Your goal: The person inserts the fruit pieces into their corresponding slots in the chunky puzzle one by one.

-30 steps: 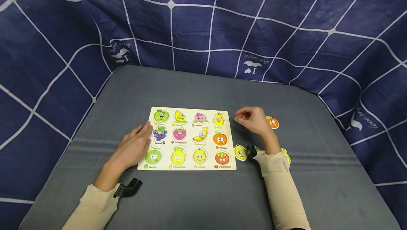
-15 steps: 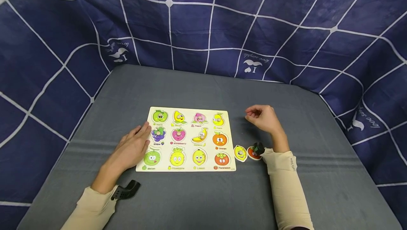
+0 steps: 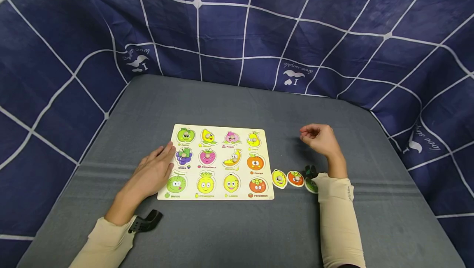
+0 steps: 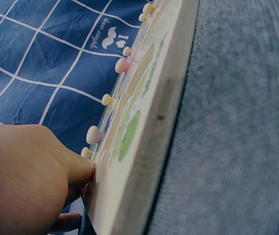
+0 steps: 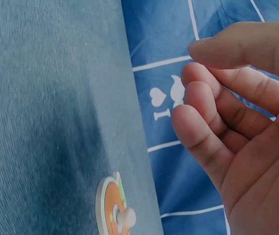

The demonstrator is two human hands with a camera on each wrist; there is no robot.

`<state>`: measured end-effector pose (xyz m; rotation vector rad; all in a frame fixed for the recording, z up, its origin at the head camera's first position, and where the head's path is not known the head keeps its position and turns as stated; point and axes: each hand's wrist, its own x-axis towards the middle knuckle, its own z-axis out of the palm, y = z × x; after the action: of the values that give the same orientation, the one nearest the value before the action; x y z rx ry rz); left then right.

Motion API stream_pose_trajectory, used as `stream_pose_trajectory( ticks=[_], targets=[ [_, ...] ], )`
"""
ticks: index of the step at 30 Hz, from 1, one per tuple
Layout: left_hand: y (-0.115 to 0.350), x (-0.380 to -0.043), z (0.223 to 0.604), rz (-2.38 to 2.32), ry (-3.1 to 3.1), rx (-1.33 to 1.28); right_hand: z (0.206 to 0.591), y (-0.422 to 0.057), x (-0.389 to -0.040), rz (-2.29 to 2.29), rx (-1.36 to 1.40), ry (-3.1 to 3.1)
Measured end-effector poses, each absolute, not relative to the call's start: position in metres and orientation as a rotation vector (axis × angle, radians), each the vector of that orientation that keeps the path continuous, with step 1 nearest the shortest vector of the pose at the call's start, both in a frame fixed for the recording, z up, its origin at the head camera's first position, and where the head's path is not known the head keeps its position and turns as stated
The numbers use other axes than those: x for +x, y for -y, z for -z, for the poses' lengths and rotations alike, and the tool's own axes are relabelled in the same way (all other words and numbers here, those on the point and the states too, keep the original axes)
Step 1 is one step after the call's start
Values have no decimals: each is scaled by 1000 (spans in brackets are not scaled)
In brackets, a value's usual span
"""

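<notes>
1. The fruit puzzle board (image 3: 219, 180) is laid flat on the grey table (image 3: 222, 231), its names facing the wearer, presumably for upright reading.
2. Its 9 o'clock edge is touched by the left hand (image 3: 154, 172), whose fingers are straight and close together, with nothing gripped; the board is probably being steadied.
3. The right hand (image 3: 321, 140) is held above the table, between 2 and 3 o'clock of the board; its fingers are loosely curled, the thumb near the forefinger, and nothing is held.
4. Between 3 and 4 o'clock, the lemon piece (image 3: 279, 179) is set just beside the board, then the persimmon piece (image 3: 296, 178) and a green piece (image 3: 312, 185), perhaps so placed to leave the board's pictures uncovered.
5. The green piece is partly blocked by the right wrist camera (image 3: 310, 171) and sleeve (image 3: 335, 206).
6. An orange piece (image 5: 111, 200), knob (image 5: 128, 217) exposed, is shown in the right wrist view; in the head view it is hidden.
7. At 12 o'clock, a navy gridded curtain (image 3: 222, 29) is hung.
</notes>
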<state>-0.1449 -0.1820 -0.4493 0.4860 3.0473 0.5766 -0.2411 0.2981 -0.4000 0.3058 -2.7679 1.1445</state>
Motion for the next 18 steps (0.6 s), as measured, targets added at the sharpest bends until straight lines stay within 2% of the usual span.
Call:
stream_pose_trajectory(
  ticks=[18],
  targets=[
    [183,-143,451,-555,-3052,481,406,-333,-235,-1043,114,2771]
  ],
)
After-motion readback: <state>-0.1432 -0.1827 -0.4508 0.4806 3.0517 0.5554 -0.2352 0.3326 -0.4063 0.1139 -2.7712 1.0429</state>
